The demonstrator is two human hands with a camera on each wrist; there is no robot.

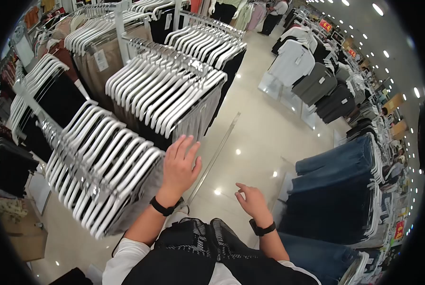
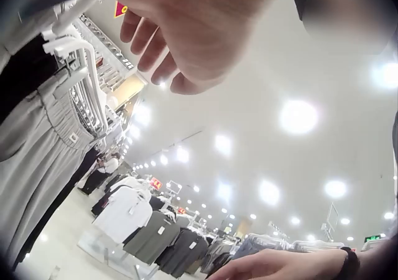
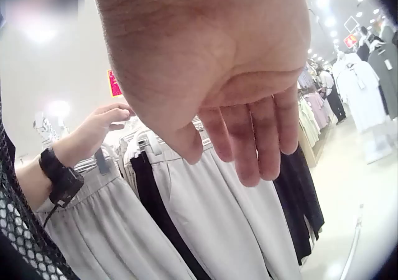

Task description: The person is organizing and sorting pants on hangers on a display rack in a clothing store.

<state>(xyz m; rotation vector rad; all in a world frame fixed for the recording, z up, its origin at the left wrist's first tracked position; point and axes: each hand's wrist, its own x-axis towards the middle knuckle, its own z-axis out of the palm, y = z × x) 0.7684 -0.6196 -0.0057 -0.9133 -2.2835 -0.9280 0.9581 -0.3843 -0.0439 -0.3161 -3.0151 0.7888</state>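
Observation:
My left hand [image 1: 178, 165] reaches forward beside the clothes racks, its fingers spread and nearly straight, with nothing in them. Just past its fingertips is a row of white hangers [image 1: 167, 88]. A second row of white hangers [image 1: 98, 156] lies to its left. Light grey trousers [image 3: 214, 199] with an elastic waist hang from the racks, and the left wrist view shows grey trousers [image 2: 46, 137] close up. Over the aisle my right hand [image 1: 253, 199] hovers, loosely bent and holding nothing. In the right wrist view its fingers [image 3: 249, 143] point downward, overlapping the trousers.
Blue jeans [image 1: 331, 166] hang on a rack at the right. Farther up the aisle are a white shirt [image 1: 290, 61] and dark grey tops [image 1: 333, 102]. Shiny tiled floor [image 1: 241, 147] runs between the racks. A person [image 1: 275, 16] stands at the far end.

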